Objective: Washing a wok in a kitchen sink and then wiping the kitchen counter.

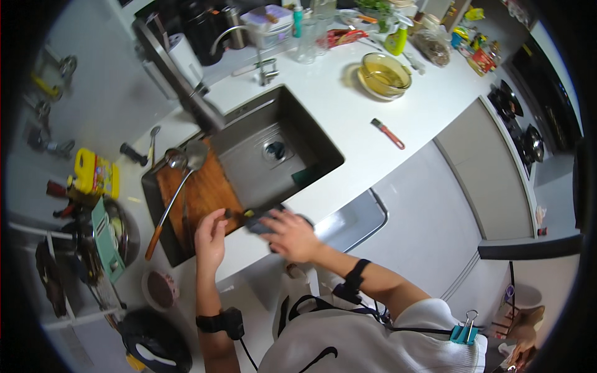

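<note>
My right hand (291,235) lies with spread fingers over a dark, blurred object (262,221) at the front rim of the sink (308,133); whether it grips the object cannot be told. To its left, my left hand (211,235) is raised with curved fingers beside the near end of the wooden cutting board (212,186). A small dark piece shows near its fingertips, and whether it is held is unclear. Across the board lie a ladle (176,158) and a long-handled wok spatula (196,154), overlapping. A brush with a red handle (392,135) rests on the white counter.
Above the sink's left part reaches a dark faucet (200,109). An amber glass bowl (385,77) stands at the back right. On the left are a yellow jug (93,175), a bowl of reddish food (161,289) and a black wok (154,342). An open drawer (354,224) lies below the counter.
</note>
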A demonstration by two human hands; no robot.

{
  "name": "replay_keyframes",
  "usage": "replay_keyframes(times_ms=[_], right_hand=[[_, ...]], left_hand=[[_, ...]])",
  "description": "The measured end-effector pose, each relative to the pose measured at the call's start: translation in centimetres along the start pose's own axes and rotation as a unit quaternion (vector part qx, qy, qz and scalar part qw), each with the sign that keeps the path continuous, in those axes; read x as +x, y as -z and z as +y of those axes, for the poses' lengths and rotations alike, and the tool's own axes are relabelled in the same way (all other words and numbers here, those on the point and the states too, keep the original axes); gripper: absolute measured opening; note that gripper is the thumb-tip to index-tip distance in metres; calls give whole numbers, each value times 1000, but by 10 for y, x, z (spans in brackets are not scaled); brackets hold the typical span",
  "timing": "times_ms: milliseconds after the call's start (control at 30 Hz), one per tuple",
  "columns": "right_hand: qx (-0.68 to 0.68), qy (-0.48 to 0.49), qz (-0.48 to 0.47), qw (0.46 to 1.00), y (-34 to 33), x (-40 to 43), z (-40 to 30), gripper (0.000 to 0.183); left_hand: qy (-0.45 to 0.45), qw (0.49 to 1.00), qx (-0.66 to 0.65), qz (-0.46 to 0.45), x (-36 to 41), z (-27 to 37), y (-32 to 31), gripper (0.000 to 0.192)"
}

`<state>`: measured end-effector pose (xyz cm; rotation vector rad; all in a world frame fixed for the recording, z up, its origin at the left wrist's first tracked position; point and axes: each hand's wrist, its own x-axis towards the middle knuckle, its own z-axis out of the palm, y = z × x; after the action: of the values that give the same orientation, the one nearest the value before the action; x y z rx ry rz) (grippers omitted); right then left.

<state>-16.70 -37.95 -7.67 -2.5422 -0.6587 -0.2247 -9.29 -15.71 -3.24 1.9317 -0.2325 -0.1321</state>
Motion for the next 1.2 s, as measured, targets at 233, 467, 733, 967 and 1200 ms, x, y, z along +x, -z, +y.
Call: replay_keyframes(times_ms=[233,467,733,967,1200], right_hand=[[-92,-223,77,967,103,-84,146,36],[-131,-294,140,936,162,-114,241,36],[-121,-330,87,932,169,-103,250,43],[-91,-283,7,955,169,-76,253,40],[-86,-203,-9,975,159,17,314,47]], left_hand=[[-150,971,77,-169,99,65,-172,21],[-328,899,166,-237,176,112,-357,31],[-338,851,334,-224,217,130,-465,28],[-250,883,279,-283,245,110,-415,9],[-114,972,184,-96,266,81,-275,14]])
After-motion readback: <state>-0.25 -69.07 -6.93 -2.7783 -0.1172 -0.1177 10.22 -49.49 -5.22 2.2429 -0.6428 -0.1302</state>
